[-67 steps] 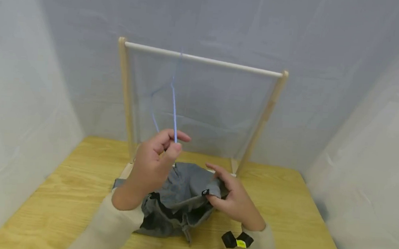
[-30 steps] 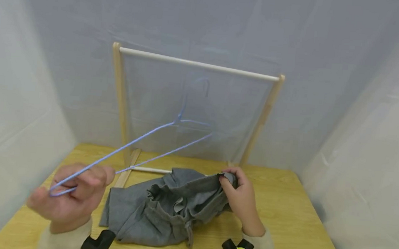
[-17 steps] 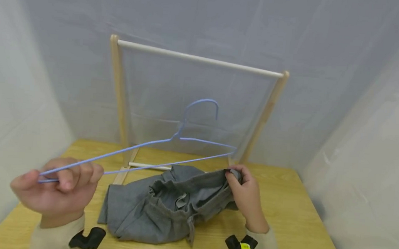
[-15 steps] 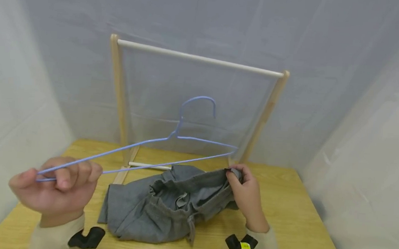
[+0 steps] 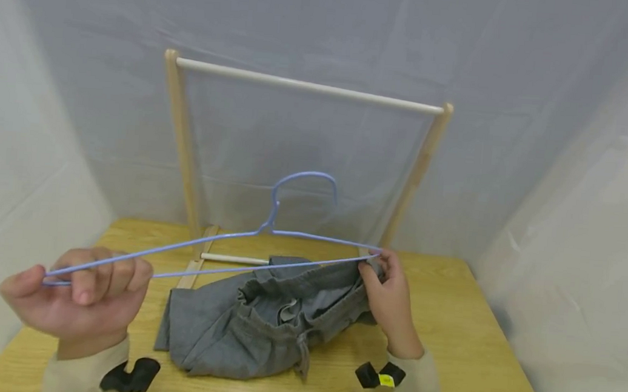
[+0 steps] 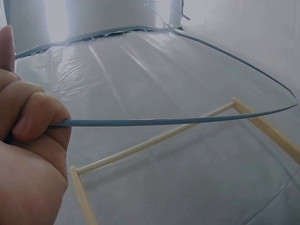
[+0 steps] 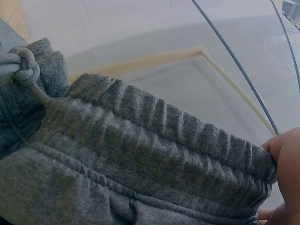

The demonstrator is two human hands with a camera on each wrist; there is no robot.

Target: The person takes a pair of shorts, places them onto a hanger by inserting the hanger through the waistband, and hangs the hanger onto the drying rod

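Cream sleeves [image 5: 83, 368], black wrist straps [image 5: 129, 376], yellow tag [image 5: 386, 380].

Open tabletop [image 5: 463, 328] right of the sweatpants [image 5: 261, 326]; the wooden rack [image 5: 305, 87] blocks behind.

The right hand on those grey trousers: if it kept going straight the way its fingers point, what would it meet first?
Probably the blue wire hanger: its right tip sits just above the right hand gripping the grey trousers. Depth is hard to judge.
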